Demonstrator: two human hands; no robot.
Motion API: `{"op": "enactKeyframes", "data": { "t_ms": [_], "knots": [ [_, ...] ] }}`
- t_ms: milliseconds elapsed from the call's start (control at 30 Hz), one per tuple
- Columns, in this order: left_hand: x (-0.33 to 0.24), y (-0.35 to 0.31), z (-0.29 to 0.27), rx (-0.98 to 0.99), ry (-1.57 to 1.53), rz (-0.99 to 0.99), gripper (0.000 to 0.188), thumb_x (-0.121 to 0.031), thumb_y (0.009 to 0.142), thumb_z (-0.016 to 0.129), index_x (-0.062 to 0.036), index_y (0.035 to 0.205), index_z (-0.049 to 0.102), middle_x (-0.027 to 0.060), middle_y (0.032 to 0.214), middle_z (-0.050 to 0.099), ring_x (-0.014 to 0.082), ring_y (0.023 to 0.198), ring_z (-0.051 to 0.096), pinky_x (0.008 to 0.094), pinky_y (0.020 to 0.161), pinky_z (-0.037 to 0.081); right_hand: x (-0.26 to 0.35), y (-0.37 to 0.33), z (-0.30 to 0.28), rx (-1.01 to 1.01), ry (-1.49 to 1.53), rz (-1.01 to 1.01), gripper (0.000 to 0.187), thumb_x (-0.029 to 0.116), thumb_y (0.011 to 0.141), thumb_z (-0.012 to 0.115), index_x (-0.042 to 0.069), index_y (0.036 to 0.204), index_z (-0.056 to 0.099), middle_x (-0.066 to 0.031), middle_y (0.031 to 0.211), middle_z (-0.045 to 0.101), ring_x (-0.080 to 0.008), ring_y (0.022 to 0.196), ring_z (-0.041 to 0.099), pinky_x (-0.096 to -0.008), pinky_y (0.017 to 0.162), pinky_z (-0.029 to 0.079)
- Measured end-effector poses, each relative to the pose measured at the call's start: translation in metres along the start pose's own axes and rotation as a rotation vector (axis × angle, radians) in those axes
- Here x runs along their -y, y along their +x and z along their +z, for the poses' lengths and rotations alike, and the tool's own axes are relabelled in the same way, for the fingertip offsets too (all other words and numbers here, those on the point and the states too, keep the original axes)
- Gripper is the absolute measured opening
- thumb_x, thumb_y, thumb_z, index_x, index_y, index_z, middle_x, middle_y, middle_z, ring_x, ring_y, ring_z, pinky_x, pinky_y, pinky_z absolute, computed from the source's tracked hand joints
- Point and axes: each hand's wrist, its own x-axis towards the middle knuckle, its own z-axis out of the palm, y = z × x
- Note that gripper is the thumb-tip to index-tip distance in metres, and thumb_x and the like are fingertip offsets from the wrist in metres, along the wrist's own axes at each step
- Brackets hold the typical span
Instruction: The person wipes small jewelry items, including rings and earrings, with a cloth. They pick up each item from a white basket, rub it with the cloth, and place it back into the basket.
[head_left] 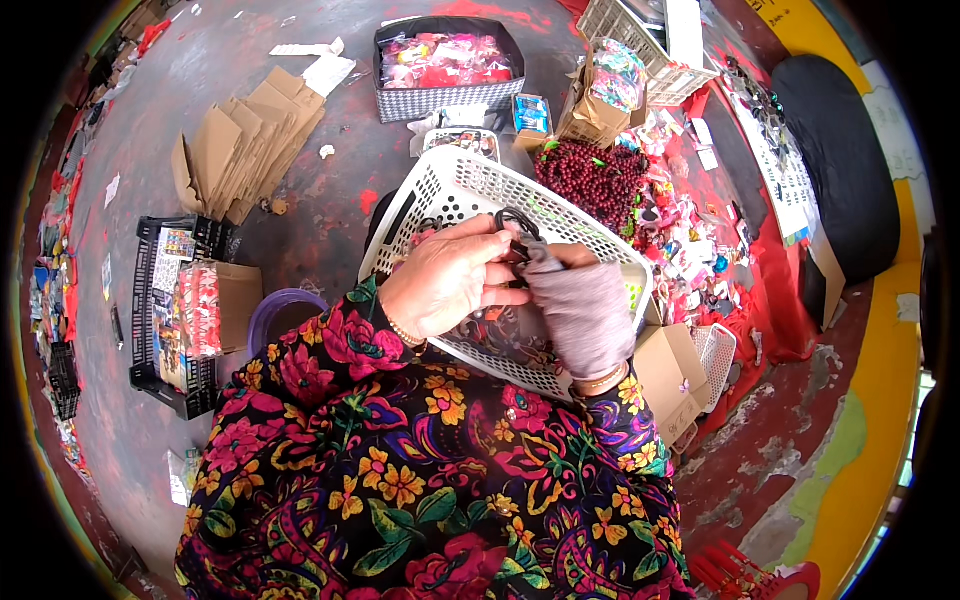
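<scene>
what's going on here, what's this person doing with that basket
A person in a floral top has both hands at some thin, dark looped strands above a white perforated basket. The left hand pinches at them; the right hand, in a greyish covering, is right beside it, its fingertips mostly hidden. More small items lie in the basket, and dark red beads are heaped just beyond its right side.

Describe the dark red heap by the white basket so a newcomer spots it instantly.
In front of the flowered jacket sits a large white perforated basket. Just beyond its far right edge lies the dark red heap. It is a dense mass of small round balls, unlike the multicoloured clutter to its right.
</scene>
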Motion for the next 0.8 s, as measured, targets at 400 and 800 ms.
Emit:
{"op": "enactKeyframes", "data": {
  "t_ms": [400, 800],
  "knots": [
    [0.005, 0.008, -0.006, -0.025, 0.201, 0.217, 0.007, -0.006, 0.088, 0.05, -0.0079, 0.094, 0.053, 0.0038, 0.101, 0.058, 0.0056, 0.078, 0.051, 0.0215, 0.063, 0.044, -0.008, -0.016, -0.013, 0.123, 0.698, 0.549, 0.035, 0.002, 0.071, 0.066, 0.004, 0.104, 0.053, -0.0048, 0.094, 0.055, -0.0177, 0.086, 0.053, -0.0297, 0.078, 0.043],
    [0.016, 0.017, -0.003, 0.044, 1.032, 0.695, 0.023, 0.007, 0.079, 0.059, -0.0016, 0.099, 0.065, 0.0028, 0.1, 0.056, 0.0102, 0.076, 0.054, 0.0196, 0.064, 0.043, -0.012, 0.005, -0.01, 0.208, 0.196, -0.012, 0.041, 0.029, 0.057, 0.08, 0.006, 0.083, 0.059, -0.0093, 0.07, 0.055, -0.0278, 0.065, 0.054, -0.0344, 0.06, 0.042]
  ]
}}
